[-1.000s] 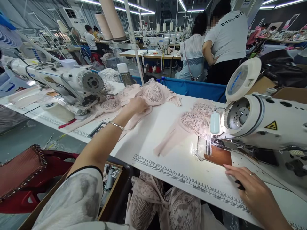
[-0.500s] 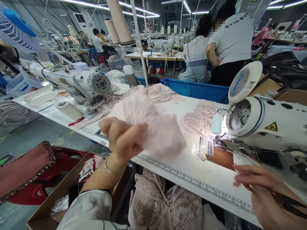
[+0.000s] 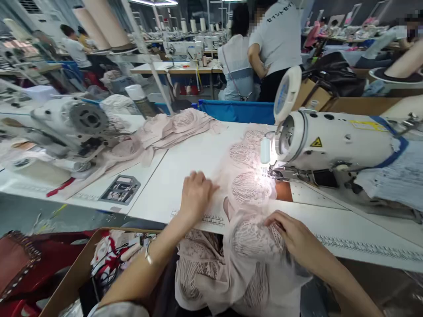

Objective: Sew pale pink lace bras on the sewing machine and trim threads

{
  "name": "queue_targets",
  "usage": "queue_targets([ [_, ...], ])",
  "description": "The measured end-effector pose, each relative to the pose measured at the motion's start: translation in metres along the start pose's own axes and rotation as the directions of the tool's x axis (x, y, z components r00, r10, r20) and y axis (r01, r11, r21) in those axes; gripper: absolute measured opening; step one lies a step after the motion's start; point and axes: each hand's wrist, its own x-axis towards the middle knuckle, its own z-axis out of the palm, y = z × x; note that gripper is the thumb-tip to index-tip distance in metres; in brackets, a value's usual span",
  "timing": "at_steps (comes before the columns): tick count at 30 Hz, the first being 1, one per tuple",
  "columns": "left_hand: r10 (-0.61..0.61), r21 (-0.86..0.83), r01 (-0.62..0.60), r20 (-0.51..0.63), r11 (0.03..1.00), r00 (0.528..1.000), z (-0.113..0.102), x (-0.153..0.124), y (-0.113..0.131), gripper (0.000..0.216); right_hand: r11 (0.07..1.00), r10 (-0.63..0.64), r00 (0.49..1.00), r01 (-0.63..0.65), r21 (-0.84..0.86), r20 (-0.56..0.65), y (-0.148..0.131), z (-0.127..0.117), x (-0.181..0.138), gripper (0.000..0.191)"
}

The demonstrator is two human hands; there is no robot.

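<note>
A pale pink lace bra piece (image 3: 247, 189) lies on the white sewing table (image 3: 185, 163), trailing over the front edge into my lap. My left hand (image 3: 194, 198) rests on its left side, fingers curled down onto the fabric. Over by the table edge, my right hand (image 3: 291, 233) pinches the lace at its near end. The needle area of the white sewing machine (image 3: 330, 141) is just beyond the fabric, lit by its lamp. More pink lace (image 3: 205, 268) hangs below the table edge.
A heap of pink lace pieces (image 3: 175, 125) lies at the back of the table. A second sewing machine (image 3: 72, 127) stands at left, with a control panel (image 3: 120, 189) beside it. A cardboard box (image 3: 76, 273) sits lower left. Two people (image 3: 261, 48) stand behind a blue bin (image 3: 238, 110).
My left hand brought a pink piece from the heap down to the table before the machine. My right hand moved left from the table edge and took hold of the lace. The view swung right.
</note>
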Motion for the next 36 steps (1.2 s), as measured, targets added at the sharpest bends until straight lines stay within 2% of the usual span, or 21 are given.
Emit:
queue_targets([
  [1,0.045,-0.092,-0.035,0.103,0.995,0.994,0.004,-0.016,0.012,0.028,1.000,0.009,0.998,-0.010,-0.009,-0.062,0.004,0.006,-0.001,0.021],
  [3,0.071,-0.292,0.003,0.243,0.956,0.968,0.007,-0.044,0.038,0.027,1.000,0.005,0.984,0.000,0.029,-0.179,0.009,0.019,-0.002,0.021],
  [4,0.055,-0.374,0.057,0.281,0.926,0.958,0.006,-0.054,0.050,0.025,0.998,0.008,0.972,0.008,0.067,-0.234,0.009,0.027,-0.001,0.021],
  [6,-0.064,-0.532,0.264,0.364,0.804,0.929,0.004,-0.064,0.069,0.024,0.988,0.030,0.943,0.023,0.153,-0.332,0.007,0.042,0.003,0.026],
  [7,-0.152,-0.601,0.404,0.426,0.690,0.892,0.002,-0.064,0.076,0.026,0.980,0.066,0.922,0.012,0.198,-0.381,0.007,0.048,0.005,0.029],
  [9,-0.279,-0.681,0.645,0.582,0.346,0.764,0.000,-0.062,0.082,0.032,0.954,0.164,0.880,-0.027,0.297,-0.446,0.006,0.056,0.011,0.036],
  [11,-0.283,-0.669,0.743,0.708,0.021,0.647,0.000,-0.059,0.084,0.041,0.930,0.215,0.884,-0.056,0.364,-0.415,0.007,0.059,0.016,0.042],
  [12,-0.257,-0.656,0.751,0.740,-0.072,0.622,0.000,-0.059,0.083,0.045,0.925,0.209,0.903,-0.058,0.375,-0.375,0.007,0.058,0.019,0.045],
  [13,-0.228,-0.646,0.754,0.757,-0.116,0.613,0.001,-0.059,0.082,0.048,0.925,0.192,0.919,-0.052,0.376,-0.343,0.009,0.057,0.021,0.048],
  [15,-0.174,-0.629,0.774,0.773,-0.077,0.611,0.003,-0.060,0.079,0.055,0.936,0.153,0.925,-0.022,0.351,-0.348,0.012,0.051,0.025,0.055],
  [18,-0.138,-0.614,0.780,0.767,0.126,0.626,0.005,-0.058,0.076,0.060,0.939,0.148,0.902,0.001,0.345,-0.406,0.019,0.045,0.028,0.060],
  [21,-0.246,-0.593,0.761,0.722,0.261,0.647,0.006,-0.051,0.078,0.058,0.913,0.192,0.937,-0.061,0.403,-0.293,0.021,0.045,0.026,0.062],
  [24,-0.293,-0.595,0.749,0.690,0.292,0.662,0.009,-0.045,0.083,0.056,0.901,0.197,0.963,-0.103,0.422,-0.186,0.017,0.049,0.024,0.060],
  [26,-0.198,-0.612,0.750,0.726,0.250,0.659,0.010,-0.045,0.083,0.054,0.902,0.202,0.958,-0.101,0.420,-0.203,0.014,0.051,0.023,0.058],
  [28,-0.057,-0.605,0.773,0.780,0.189,0.624,0.009,-0.045,0.080,0.055,0.897,0.226,0.936,-0.091,0.433,-0.271,0.012,0.053,0.024,0.057],
  [29,0.001,-0.593,0.783,0.797,0.189,0.604,0.009,-0.046,0.078,0.056,0.891,0.232,0.927,-0.082,0.446,-0.293,0.012,0.053,0.024,0.058],
  [31,0.020,-0.586,0.765,0.797,0.267,0.604,0.008,-0.044,0.074,0.059,0.876,0.222,0.936,-0.068,0.478,-0.274,0.015,0.052,0.026,0.058],
  [34,-0.052,-0.581,0.678,0.741,0.451,0.669,0.009,-0.036,0.070,0.062,0.877,0.137,0.980,-0.054,0.478,-0.141,0.021,0.048,0.029,0.059],
  [36,-0.035,-0.565,0.643,0.737,0.516,0.675,0.011,-0.028,0.069,0.063,0.890,0.080,0.995,-0.048,0.453,-0.053,0.024,0.045,0.029,0.059],
])
